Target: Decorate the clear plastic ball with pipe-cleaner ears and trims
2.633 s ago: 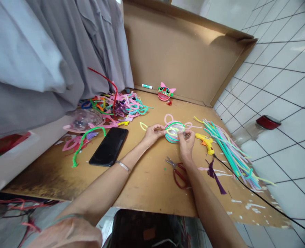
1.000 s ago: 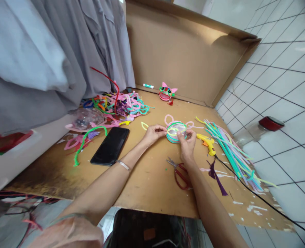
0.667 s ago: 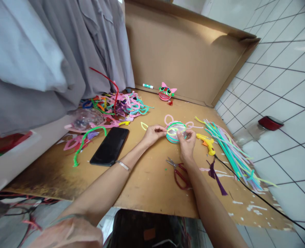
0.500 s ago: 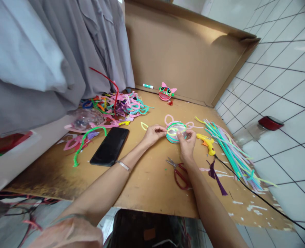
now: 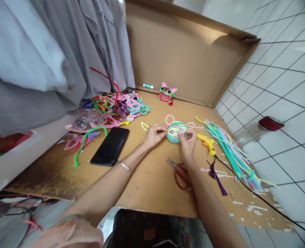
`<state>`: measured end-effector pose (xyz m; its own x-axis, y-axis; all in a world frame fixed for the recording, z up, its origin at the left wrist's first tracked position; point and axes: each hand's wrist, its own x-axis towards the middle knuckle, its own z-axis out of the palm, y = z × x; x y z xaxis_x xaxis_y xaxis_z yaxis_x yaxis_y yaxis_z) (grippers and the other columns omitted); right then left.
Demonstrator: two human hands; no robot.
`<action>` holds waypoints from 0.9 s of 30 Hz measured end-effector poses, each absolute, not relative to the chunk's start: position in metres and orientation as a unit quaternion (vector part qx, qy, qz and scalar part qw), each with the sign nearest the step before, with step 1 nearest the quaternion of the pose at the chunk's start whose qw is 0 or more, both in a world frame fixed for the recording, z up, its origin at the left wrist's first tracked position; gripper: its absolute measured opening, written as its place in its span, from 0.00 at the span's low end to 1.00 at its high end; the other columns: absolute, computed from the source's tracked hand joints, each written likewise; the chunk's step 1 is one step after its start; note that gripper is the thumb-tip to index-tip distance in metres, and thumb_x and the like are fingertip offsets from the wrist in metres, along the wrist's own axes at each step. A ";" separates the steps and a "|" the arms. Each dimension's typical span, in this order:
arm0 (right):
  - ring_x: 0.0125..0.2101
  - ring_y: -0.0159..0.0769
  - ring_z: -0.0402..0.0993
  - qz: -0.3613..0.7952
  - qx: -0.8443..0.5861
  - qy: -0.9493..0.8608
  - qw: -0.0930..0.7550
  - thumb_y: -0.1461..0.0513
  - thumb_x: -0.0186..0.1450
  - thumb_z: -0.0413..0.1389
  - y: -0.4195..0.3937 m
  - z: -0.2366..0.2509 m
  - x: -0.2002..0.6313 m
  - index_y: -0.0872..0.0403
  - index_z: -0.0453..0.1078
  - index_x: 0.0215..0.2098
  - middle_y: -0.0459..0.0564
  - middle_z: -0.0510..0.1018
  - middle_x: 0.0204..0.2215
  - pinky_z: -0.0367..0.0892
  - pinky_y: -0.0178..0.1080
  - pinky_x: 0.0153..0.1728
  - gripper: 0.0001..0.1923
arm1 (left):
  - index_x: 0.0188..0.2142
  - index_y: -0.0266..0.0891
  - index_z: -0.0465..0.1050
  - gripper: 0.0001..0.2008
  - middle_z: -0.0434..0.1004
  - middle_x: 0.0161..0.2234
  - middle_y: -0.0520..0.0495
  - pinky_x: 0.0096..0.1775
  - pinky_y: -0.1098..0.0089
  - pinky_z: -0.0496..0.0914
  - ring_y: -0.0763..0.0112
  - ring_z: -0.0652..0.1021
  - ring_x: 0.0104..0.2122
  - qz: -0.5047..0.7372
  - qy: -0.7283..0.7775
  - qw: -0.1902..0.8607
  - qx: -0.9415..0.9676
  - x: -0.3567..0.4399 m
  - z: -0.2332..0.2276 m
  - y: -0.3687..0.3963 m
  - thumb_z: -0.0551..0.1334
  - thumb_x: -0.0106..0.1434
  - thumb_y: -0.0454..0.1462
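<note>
A clear, rounded plastic form ringed with green and teal pipe cleaners rests between my hands, with pink pipe-cleaner loops sticking out behind it. My left hand pinches the end of a pale yellow pipe cleaner at the form's left side. With thumb and fingers closed, my right hand grips the form's right edge. A small yellow leaf-shaped loop lies just past my left hand. Close to my right forearm are red-handled scissors, and a yellow glue gun lies to the right.
Bundled pipe cleaners lie at the right, a purple tassel nearer. A phone and a tangled pipe-cleaner heap are left. A finished animal face and a marker stand by the cardboard wall. The glue gun's cord runs right.
Almost nothing differs. Both hands keep their grip on the form and the yellow pipe cleaner, and the view has shifted very slightly.
</note>
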<state>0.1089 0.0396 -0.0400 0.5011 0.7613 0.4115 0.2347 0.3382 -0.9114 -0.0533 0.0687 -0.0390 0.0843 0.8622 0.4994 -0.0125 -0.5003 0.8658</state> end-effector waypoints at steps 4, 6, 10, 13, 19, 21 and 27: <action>0.40 0.36 0.64 0.191 -0.542 -0.459 0.678 0.49 0.50 0.63 0.040 -0.040 0.109 0.51 0.62 0.38 0.45 0.67 0.37 0.61 0.39 0.45 0.24 | 0.28 0.38 0.79 0.02 0.79 0.33 0.45 0.39 0.68 0.73 0.69 0.79 0.34 0.585 0.332 0.366 0.643 -0.053 -0.040 0.070 0.67 0.53 0.34; 0.40 0.36 0.64 0.190 -0.540 -0.460 0.679 0.49 0.51 0.63 0.039 -0.040 0.109 0.51 0.62 0.38 0.46 0.67 0.37 0.61 0.39 0.45 0.24 | 0.28 0.37 0.79 0.02 0.79 0.33 0.45 0.38 0.68 0.73 0.69 0.79 0.34 0.582 0.340 0.364 0.642 -0.053 -0.039 0.069 0.66 0.53 0.33; 0.40 0.36 0.64 0.196 -0.537 -0.459 0.680 0.49 0.51 0.63 0.038 -0.040 0.109 0.51 0.61 0.39 0.46 0.68 0.37 0.62 0.40 0.45 0.24 | 0.29 0.37 0.79 0.03 0.79 0.34 0.45 0.37 0.69 0.73 0.70 0.78 0.33 0.574 0.353 0.367 0.642 -0.053 -0.037 0.067 0.66 0.53 0.34; 0.40 0.36 0.65 0.201 -0.539 -0.455 0.680 0.49 0.50 0.63 0.038 -0.040 0.109 0.51 0.62 0.39 0.45 0.68 0.37 0.62 0.40 0.45 0.25 | 0.28 0.37 0.79 0.04 0.78 0.33 0.45 0.36 0.70 0.73 0.71 0.77 0.32 0.576 0.351 0.373 0.637 -0.053 -0.037 0.066 0.67 0.52 0.36; 0.40 0.36 0.65 0.206 -0.544 -0.447 0.679 0.50 0.50 0.64 0.040 -0.041 0.110 0.51 0.62 0.38 0.45 0.68 0.36 0.62 0.39 0.43 0.25 | 0.29 0.37 0.77 0.05 0.77 0.31 0.47 0.35 0.70 0.71 0.71 0.76 0.31 0.581 0.351 0.374 0.632 -0.051 -0.041 0.069 0.68 0.52 0.37; 0.40 0.36 0.65 0.204 -0.545 -0.447 0.680 0.50 0.50 0.63 0.041 -0.041 0.110 0.51 0.61 0.38 0.45 0.68 0.36 0.62 0.39 0.43 0.24 | 0.30 0.37 0.76 0.07 0.76 0.31 0.48 0.34 0.72 0.70 0.73 0.75 0.29 0.585 0.354 0.399 0.611 -0.048 -0.042 0.069 0.68 0.52 0.37; 0.39 0.35 0.65 0.202 -0.540 -0.444 0.686 0.51 0.50 0.63 0.040 -0.040 0.109 0.51 0.61 0.38 0.45 0.67 0.37 0.62 0.39 0.44 0.24 | 0.39 0.38 0.68 0.19 0.74 0.37 0.50 0.29 0.77 0.68 0.79 0.74 0.27 0.597 0.361 0.449 0.559 -0.045 -0.038 0.064 0.70 0.49 0.39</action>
<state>0.1087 0.0399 -0.0396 0.5236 0.7572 0.3905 0.2025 0.3346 -0.9204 -0.0446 0.0641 -0.0382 0.0272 0.9390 0.3429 -0.1314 -0.3366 0.9324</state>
